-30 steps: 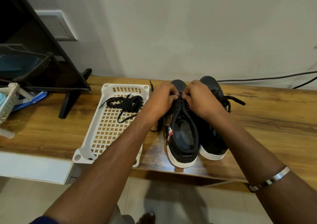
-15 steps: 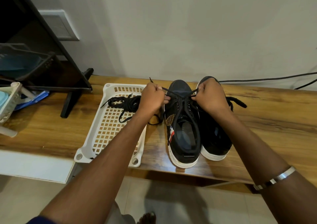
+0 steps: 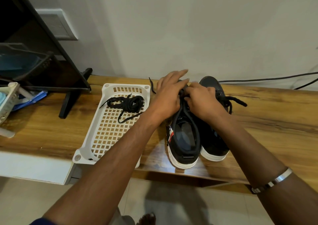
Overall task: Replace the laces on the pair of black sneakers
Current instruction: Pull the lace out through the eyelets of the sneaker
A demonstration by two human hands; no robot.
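Left hand [image 3: 169, 95] is reaching over the toe end of the left sneaker [image 3: 183, 135], fingers mostly straight and stretched toward 1 o'clock; thumb side is tucked down at the lace area, and I cannot tell if it's pinching anything. Right hand [image 3: 203, 100] is sitting just at 3 o'clock of it, touching it, fingers curling down into the same sneaker's lacing [image 3: 183, 93]; they look to be pinching the lace there, but the grip itself is hidden under the knuckles. Both hands are covering the front half of the left sneaker, w/ only its heel, collar and white sole showing toward 6 o'clock. Right sneaker [image 3: 213, 138] is standing right beside it at 3 o'clock, sides touching, its loose black lace [image 3: 235, 101] trailing out over the tabletop toward 3 o'clock. A short lace end [image 3: 152, 85] is poking up at 9 o'clock of the left hand. Further toward 9 o'clock, a white perforated tray [image 3: 106, 138] is lying on the wooden table [image 3: 275, 121], holding a coiled bundle of black laces [image 3: 127, 103] near its far end. A metal bracelet [image 3: 273, 181] is sitting on the right forearm at 5 o'clock. A black cable [image 3: 268, 77] is running along the wall at 2 o'clock.
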